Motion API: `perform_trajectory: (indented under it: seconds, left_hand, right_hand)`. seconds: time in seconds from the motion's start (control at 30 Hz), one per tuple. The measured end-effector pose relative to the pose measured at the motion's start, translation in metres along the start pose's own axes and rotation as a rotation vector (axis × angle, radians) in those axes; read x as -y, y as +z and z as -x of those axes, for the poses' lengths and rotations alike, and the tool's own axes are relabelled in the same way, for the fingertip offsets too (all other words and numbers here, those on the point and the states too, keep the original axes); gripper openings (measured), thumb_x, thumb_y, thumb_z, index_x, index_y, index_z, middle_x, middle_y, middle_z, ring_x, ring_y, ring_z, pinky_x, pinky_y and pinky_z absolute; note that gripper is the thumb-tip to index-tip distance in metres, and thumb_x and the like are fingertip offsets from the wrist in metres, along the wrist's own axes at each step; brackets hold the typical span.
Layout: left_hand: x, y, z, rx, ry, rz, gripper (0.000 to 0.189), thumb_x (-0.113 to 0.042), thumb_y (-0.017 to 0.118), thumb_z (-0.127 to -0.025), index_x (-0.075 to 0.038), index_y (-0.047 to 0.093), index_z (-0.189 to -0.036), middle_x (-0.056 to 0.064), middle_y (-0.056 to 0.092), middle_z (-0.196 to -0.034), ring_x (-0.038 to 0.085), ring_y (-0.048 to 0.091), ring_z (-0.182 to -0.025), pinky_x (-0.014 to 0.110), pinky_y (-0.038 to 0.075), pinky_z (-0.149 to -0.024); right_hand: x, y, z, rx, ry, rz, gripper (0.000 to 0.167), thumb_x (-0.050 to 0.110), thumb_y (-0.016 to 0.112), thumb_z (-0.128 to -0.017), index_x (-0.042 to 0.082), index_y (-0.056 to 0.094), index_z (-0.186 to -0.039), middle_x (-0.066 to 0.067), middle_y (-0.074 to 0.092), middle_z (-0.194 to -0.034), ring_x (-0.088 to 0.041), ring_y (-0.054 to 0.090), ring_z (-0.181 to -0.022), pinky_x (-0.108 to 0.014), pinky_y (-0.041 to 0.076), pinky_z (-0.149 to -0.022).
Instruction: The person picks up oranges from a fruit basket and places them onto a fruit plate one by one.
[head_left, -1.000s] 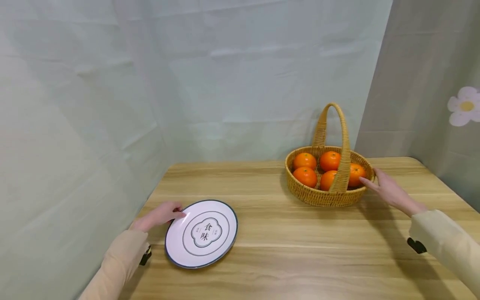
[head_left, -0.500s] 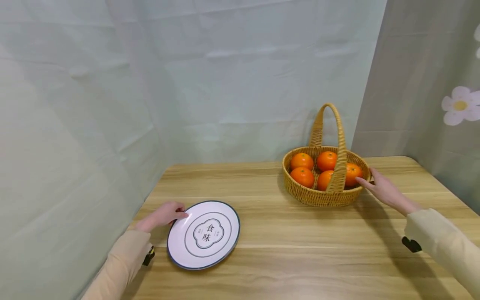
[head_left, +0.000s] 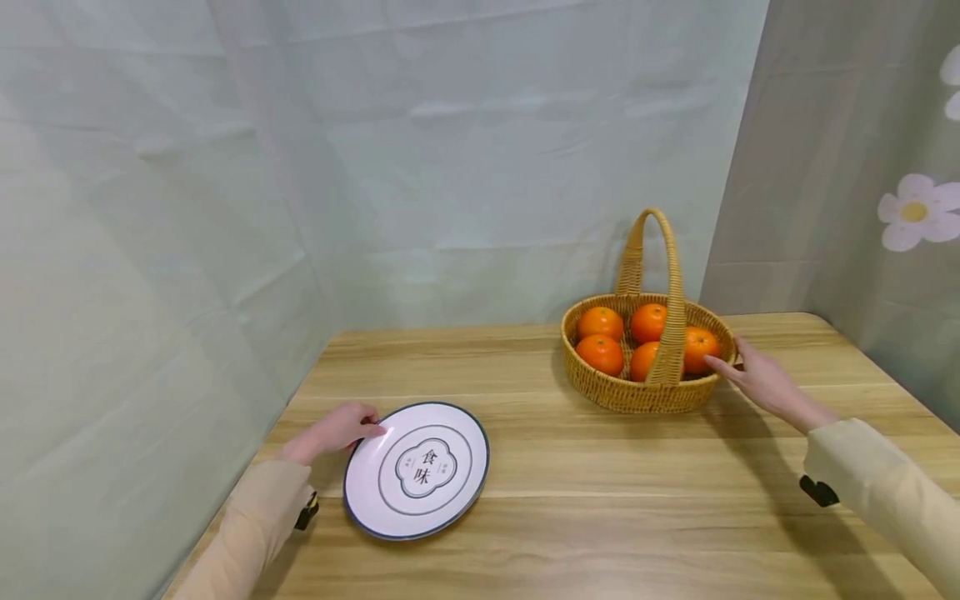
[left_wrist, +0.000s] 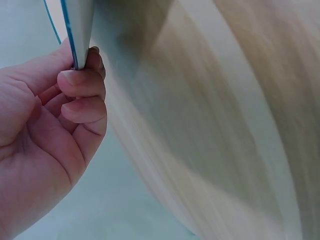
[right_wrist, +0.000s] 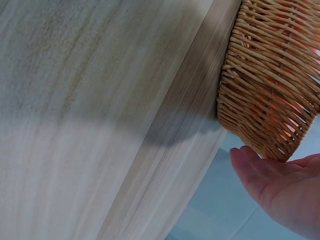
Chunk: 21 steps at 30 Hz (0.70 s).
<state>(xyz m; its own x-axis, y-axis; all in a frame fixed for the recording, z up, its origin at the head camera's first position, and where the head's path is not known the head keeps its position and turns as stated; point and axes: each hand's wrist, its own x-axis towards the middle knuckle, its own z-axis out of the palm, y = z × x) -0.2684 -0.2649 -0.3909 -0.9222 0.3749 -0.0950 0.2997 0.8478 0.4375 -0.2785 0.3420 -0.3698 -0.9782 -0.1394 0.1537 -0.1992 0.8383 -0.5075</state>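
My left hand (head_left: 341,427) pinches the left rim of a white plate (head_left: 360,492) with a blue edge and dark lettering in its middle. In the left wrist view my left thumb and curled fingers (left_wrist: 82,82) hold the plate's rim (left_wrist: 80,30), which is seen edge-on. My right hand (head_left: 768,383) is at the right end of a wicker basket (head_left: 637,400) with a tall handle. Several orange fruits (head_left: 600,356) lie in the basket. In the right wrist view my right hand (right_wrist: 280,187) has its fingers fairly straight against the basket's end (right_wrist: 265,110); the thumb is mostly hidden.
A wood-grain table (head_left: 540,517) carries both plate and basket. Pale cloth (head_left: 450,167) hangs behind it and along the left side. Grey cloth with printed flowers (head_left: 915,212) stands at the right.
My left hand and the plate have moved a little to the right across the table. The right hand stays at the basket's end; the head view has turned slightly.
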Motion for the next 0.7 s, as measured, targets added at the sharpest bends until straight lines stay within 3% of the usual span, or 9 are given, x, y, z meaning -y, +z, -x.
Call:
perform_trajectory:
  seconds: [0.4,0.7]
  left_hand:
    - [-0.016,0.014,-0.010,-0.003,-0.003,0.014,0.017,-0.014,0.061,-0.087,-0.009,0.053,-0.074,-0.001,0.044,-0.052,0.011,0.040,-0.042,0.024,0.035,-0.042]
    - [-0.035,0.019,-0.014,0.012,-0.017,0.039,0.017,-0.014,0.061,-0.088,-0.008,0.053,-0.074,-0.001,0.044,-0.054,0.010,0.040,-0.044,0.023,0.034,-0.043]
  right_hand:
    - [0.000,-0.002,0.001,0.004,-0.013,-0.002,0.082,0.044,0.038,-0.095,-0.024,0.008,-0.129,-0.044,0.042,-0.110,-0.052,0.046,-0.098,-0.059,0.035,-0.083]
    - [-0.003,-0.002,0.000,-0.038,-0.013,-0.004,0.081,0.047,0.042,-0.093,-0.022,0.020,-0.129,-0.041,0.047,-0.107,-0.050,0.049,-0.095,-0.058,0.037,-0.080]
